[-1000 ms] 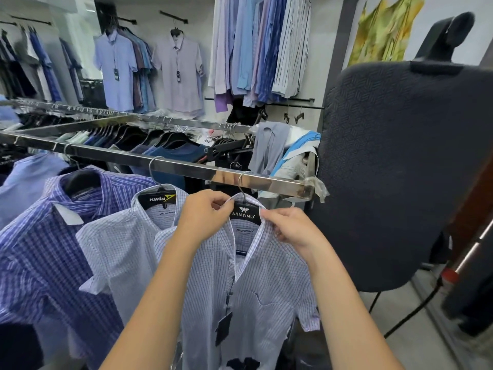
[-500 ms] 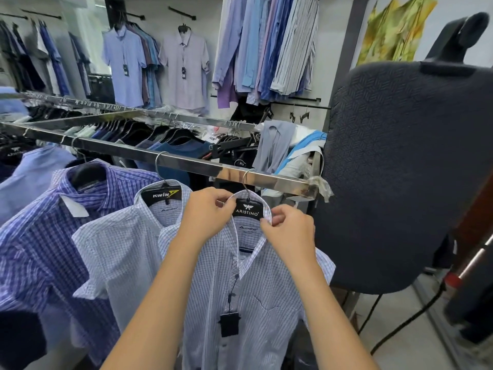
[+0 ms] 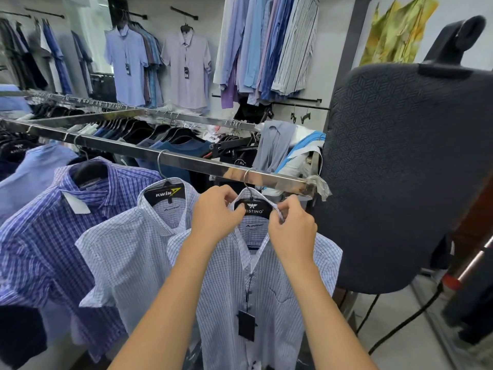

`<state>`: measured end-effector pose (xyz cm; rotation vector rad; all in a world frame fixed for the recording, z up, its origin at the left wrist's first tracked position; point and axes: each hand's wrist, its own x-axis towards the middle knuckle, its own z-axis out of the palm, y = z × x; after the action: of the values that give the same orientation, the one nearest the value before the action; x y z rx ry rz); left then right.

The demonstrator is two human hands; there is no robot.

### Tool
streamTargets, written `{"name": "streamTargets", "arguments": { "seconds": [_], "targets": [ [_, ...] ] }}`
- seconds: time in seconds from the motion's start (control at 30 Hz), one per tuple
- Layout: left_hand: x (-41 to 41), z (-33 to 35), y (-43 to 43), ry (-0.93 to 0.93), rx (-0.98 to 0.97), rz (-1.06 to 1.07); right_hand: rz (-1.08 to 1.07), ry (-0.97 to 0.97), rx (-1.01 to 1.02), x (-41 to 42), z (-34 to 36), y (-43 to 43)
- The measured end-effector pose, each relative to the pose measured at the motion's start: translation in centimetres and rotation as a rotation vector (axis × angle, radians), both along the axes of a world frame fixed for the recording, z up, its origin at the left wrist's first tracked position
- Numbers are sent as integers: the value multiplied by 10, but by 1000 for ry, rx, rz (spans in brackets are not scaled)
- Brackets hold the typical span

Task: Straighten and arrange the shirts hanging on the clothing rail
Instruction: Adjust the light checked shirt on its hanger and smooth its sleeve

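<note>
At the right-hand end of the steel rail (image 3: pixel 213 166), in the head view, the pale checked shirt (image 3: pixel 266 289) is hung on the black hanger (image 3: pixel 256 206) as the last garment, with a second checked shirt (image 3: pixel 128 257) just beside it at 9 o'clock.

The collar (image 3: pixel 262 245) is gripped from both sides. The left hand (image 3: pixel 216 217) is curled over the collar's 9 o'clock side, and the first letter of the hanger's label is covered by it. The right hand (image 3: pixel 290 231) is closed on the 3 o'clock edge, which is pinched between its fingers (image 3: pixel 286 206).

Compared with a second ago, both hands are found higher and closer together, right against the hanger instead of lower on the collar flaps. The shirt's shoulder at 3 o'clock is now spread wider, and the price tag (image 3: pixel 246 325) is hung straighter down the placket.

From this it is judged that the collar is being seated on the hanger and that this shirt is nearly squared. The remaining shirts towards 9 o'clock appear not yet attended to.
</note>
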<state>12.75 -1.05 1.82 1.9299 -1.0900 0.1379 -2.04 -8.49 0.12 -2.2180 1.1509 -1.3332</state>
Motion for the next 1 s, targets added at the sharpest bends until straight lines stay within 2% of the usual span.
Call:
{"name": "streamTargets", "arguments": {
  "seconds": [0.13,0.3,0.43,0.57,0.73,0.83,1.0],
  "targets": [
    [2,0,0,111,-33,4,24,-102,7,-2,-7,-5],
    [9,5,9,190,-11,-184,182,-205,128,1,-9,-15],
    [14,4,5,184,-66,-136,213,-269,223,5,-7,-18],
    [16,10,-2,266,-45,-83,248,-373,448,11,-2,-19],
    [15,21,-8,650,27,-82,321,-594,868,17,3,-29],
    [17,27,-9,840,37,-73,332,-634,1008,17,6,-34],
    [22,31,-13,897,112,-75,399,-707,1232,13,12,-39]
  ]
}}
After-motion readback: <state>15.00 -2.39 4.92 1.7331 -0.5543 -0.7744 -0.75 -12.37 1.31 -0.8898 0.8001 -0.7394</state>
